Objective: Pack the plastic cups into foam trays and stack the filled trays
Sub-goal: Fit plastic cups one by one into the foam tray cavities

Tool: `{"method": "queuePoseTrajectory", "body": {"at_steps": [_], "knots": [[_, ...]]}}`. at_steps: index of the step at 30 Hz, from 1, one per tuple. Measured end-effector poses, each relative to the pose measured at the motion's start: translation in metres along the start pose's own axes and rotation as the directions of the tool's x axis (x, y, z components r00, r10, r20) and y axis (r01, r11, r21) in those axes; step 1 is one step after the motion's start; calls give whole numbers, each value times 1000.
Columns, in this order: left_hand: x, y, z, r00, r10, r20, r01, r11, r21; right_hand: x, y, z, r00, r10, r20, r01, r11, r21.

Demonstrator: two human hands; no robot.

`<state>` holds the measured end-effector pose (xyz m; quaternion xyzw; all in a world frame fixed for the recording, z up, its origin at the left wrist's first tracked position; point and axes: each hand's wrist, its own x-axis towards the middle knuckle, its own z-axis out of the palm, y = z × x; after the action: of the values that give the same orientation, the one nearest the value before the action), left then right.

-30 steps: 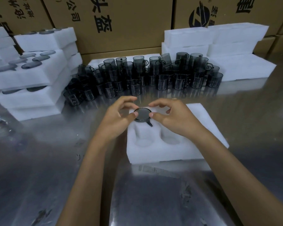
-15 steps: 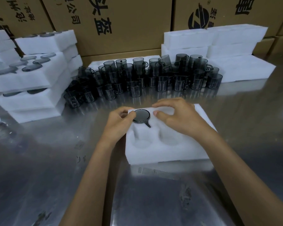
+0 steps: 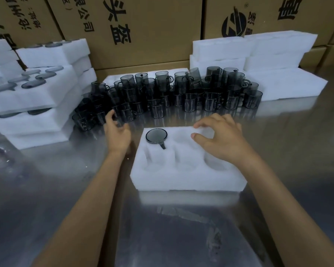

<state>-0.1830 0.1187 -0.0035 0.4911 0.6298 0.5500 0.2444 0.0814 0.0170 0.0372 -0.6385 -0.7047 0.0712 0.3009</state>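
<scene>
One plastic cup (image 3: 156, 136) is seated in the foam tray (image 3: 187, 178) at its 11 o'clock pocket. The right hand (image 3: 220, 139) rests spread on the tray; the left hand (image 3: 117, 132), loosely spread, holds nothing beside loose cups (image 3: 181, 93).

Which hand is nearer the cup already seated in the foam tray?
Left, narrowly. The left hand is off the foam tray's left edge, beside the seated cup, reaching toward the loose cups. The right hand rests on the tray's far right part.

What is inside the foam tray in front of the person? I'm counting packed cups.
One dark plastic cup sits in the far-left pocket of the foam tray. The right hand covers part of the far-right pocket.
</scene>
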Motion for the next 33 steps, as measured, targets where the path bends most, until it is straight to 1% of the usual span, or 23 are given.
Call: {"method": "queuePoseTrajectory", "body": {"at_steps": [2, 4, 6, 8, 12, 15, 17, 20, 22, 26, 30, 31, 32, 33], "knots": [[20, -2, 2, 998, 41, 38, -46, 987, 155, 2, 4, -2, 999, -46, 29, 45, 999, 28], [35, -4, 6, 993, 69, 94, -91, 961, 262, 4, 8, -4, 994, -80, 72, 74, 993, 94], [44, -6, 11, 991, 77, 114, -109, 944, 310, 7, 11, -6, 990, -99, 96, 83, 984, 156], [49, -6, 15, 992, 84, 94, -110, 942, 317, 10, 14, -5, 988, -108, 114, 81, 973, 214], [50, -11, 16, 992, 120, 27, -123, 961, 248, 13, 18, -4, 984, -102, 148, 53, 951, 303], [47, -11, 11, 996, 85, -42, -77, 986, 149, 12, 19, -3, 982, -121, 147, 60, 930, 362], [41, -12, 7, 996, 76, -48, -72, 995, 73, 11, 17, -2, 979, -138, 149, 74, 925, 372], [25, -10, 0, 993, 110, -31, -113, 987, -112, 10, 15, -2, 980, -139, 145, 84, 938, 337], [13, -4, -3, 989, 148, -12, -147, 973, -176, 9, 14, -4, 982, -118, 148, 65, 945, 321], [-6, 24, -11, 976, 214, 28, -204, 957, -206, 3, 9, -10, 991, -53, 122, 15, 956, 293], [-37, 59, -17, 928, 347, 136, -326, 933, -154, -2, -3, -15, 996, -14, 84, -2, 983, 186], [-47, 65, -17, 912, 379, 158, -355, 921, -161, -3, -8, -18, 998, -5, 65, -9, 975, 221], [-57, 71, -16, 895, 408, 180, -380, 909, -174, -3, -14, -22, 999, 0, 54, -18, 948, 318], [-66, 75, -15, 877, 435, 204, -403, 897, -184, -5, -20, -24, 998, -8, 56, -18, 895, 447]]}}
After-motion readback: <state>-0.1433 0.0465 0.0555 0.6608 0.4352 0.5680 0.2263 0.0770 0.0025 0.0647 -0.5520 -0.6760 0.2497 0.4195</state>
